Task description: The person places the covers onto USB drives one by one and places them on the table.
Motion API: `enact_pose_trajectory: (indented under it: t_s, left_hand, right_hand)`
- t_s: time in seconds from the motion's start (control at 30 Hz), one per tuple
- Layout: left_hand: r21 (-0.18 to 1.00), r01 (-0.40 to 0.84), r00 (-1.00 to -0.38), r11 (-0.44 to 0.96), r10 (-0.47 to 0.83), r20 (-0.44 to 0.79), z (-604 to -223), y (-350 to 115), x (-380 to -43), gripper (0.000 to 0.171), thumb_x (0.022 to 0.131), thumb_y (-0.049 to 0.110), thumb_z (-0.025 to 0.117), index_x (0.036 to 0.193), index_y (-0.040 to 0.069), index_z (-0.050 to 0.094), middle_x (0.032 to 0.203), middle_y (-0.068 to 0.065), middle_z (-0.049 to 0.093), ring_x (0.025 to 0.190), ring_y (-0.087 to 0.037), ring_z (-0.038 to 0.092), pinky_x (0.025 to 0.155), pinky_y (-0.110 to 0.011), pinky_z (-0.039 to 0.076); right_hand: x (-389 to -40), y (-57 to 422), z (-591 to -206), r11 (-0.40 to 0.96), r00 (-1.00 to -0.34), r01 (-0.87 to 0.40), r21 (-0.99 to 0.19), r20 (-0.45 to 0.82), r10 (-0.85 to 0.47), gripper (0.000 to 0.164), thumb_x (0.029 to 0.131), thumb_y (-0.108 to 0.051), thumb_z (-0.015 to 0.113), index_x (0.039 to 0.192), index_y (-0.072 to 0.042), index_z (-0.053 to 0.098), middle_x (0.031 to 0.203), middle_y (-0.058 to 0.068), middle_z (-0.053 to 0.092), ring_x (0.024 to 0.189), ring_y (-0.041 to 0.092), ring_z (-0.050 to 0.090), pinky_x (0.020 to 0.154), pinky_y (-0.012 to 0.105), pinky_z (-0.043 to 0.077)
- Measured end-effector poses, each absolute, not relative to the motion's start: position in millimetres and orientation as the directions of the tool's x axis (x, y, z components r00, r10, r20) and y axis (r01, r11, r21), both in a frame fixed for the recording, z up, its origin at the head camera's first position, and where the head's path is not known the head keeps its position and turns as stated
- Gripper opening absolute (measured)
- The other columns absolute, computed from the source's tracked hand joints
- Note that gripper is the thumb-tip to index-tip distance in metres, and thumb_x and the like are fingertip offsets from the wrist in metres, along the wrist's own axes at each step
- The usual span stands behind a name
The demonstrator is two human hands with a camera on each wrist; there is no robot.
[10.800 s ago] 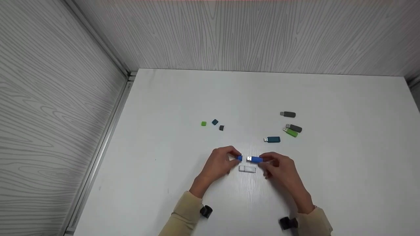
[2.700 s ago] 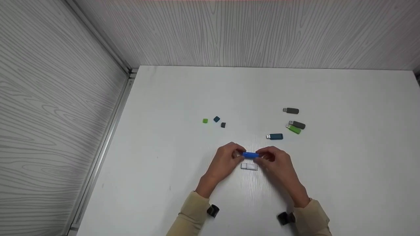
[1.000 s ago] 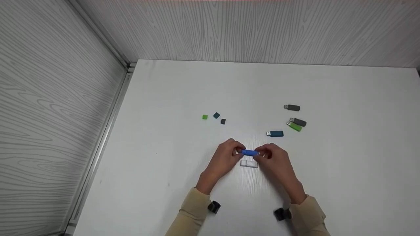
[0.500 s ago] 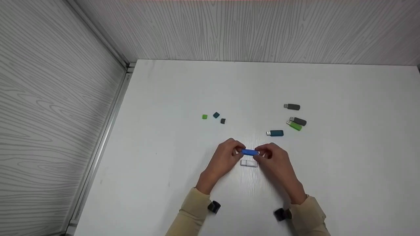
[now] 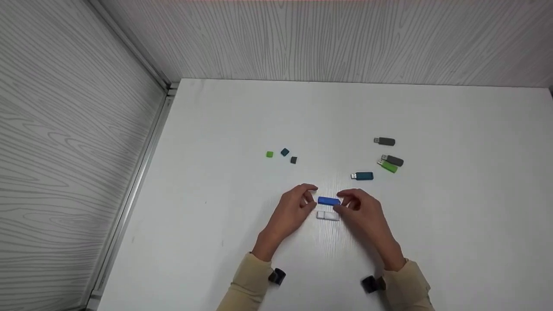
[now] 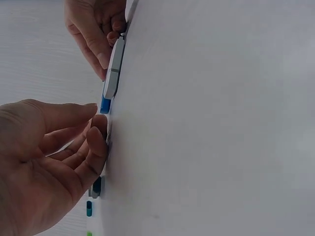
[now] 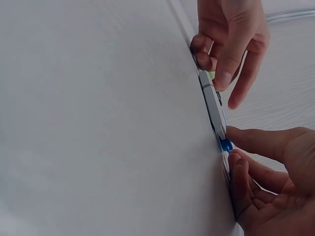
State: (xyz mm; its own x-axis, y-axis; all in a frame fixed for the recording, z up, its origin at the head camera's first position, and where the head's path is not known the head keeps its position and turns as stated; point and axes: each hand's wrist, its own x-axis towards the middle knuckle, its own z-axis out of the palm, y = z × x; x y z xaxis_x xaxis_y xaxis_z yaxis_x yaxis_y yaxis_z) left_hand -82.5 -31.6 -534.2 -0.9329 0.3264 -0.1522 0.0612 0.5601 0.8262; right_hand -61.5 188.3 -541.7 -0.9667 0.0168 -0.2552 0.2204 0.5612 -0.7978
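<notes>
A capped blue USB stick (image 5: 328,201) lies on the white table between the hands, just beyond a capped white USB stick (image 5: 327,215). My left hand (image 5: 292,210) is off the blue stick's left end, thumb and forefinger spread with a gap between them. My right hand (image 5: 362,212) has its thumb and forefinger on either side of the blue stick's right end, slightly parted. In the right wrist view, the blue end (image 7: 226,145) shows between those fingertips. From the left wrist view, the white stick (image 6: 114,69) partly hides the blue one.
Three loose caps, green (image 5: 269,154), teal (image 5: 284,152) and dark grey (image 5: 293,160), lie beyond the left hand. Uncapped sticks lie beyond the right: teal (image 5: 363,176), green (image 5: 388,166), and two grey ones, one (image 5: 392,160) against the green. A patterned panel (image 5: 345,39) borders the table's back.
Earlier the blue stick and its cap were apart, one in each hand; they were then joined. Since half a second ago, the left hand has let go and drawn left, and the right fingers have parted slightly.
</notes>
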Motion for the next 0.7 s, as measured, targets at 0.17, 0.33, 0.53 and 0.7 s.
enact_pose_trajectory:
  t_s: [0.17,0.33,0.53,0.7]
  left_hand:
    - [0.811,0.063,-0.954,0.582,0.275,-0.123,-534.1,-46.8,-80.0,0.034,0.101,0.008,0.07,0.135,0.013,0.067,0.101,-0.001,0.069,0.083,-0.007,0.055,0.074,-0.02,0.049]
    - [0.82,0.065,-0.958,0.568,0.265,-0.107,-535.4,-52.4,-81.3,0.032,0.101,0.008,0.069,0.133,0.011,0.068,0.1,-0.002,0.069,0.081,-0.008,0.055,0.074,-0.019,0.049]
    - [0.819,0.078,-0.96,0.569,0.264,-0.092,-534.9,-48.9,-83.0,0.031,0.101,0.009,0.07,0.132,0.011,0.069,0.1,-0.002,0.07,0.082,-0.008,0.055,0.074,-0.019,0.049]
    - [0.813,0.084,-0.962,0.576,0.258,-0.084,-533.1,-48.8,-83.3,0.03,0.101,0.011,0.071,0.131,0.013,0.069,0.101,-0.002,0.07,0.083,-0.008,0.056,0.076,-0.019,0.05]
  right_hand:
    - [-60.3,187.7,-540.8,0.565,-0.962,0.238,-0.79,-0.273,0.024,0.038,0.094,-0.022,0.079,0.13,-0.015,0.071,0.107,0.008,0.07,0.095,0.022,0.057,0.083,0.024,0.049]
    - [-60.3,187.2,-541.1,0.567,-0.962,0.237,-0.789,-0.274,0.022,0.038,0.094,-0.022,0.079,0.13,-0.015,0.071,0.108,0.008,0.07,0.096,0.022,0.057,0.084,0.024,0.049]
    - [-60.5,187.3,-541.4,0.563,-0.96,0.246,-0.789,-0.279,0.029,0.037,0.094,-0.023,0.079,0.13,-0.015,0.071,0.108,0.008,0.071,0.096,0.022,0.057,0.083,0.023,0.049]
    - [-60.2,187.6,-540.9,0.563,-0.963,0.235,-0.792,-0.269,0.023,0.036,0.095,-0.023,0.079,0.129,-0.015,0.072,0.108,0.008,0.071,0.096,0.022,0.058,0.084,0.024,0.049]
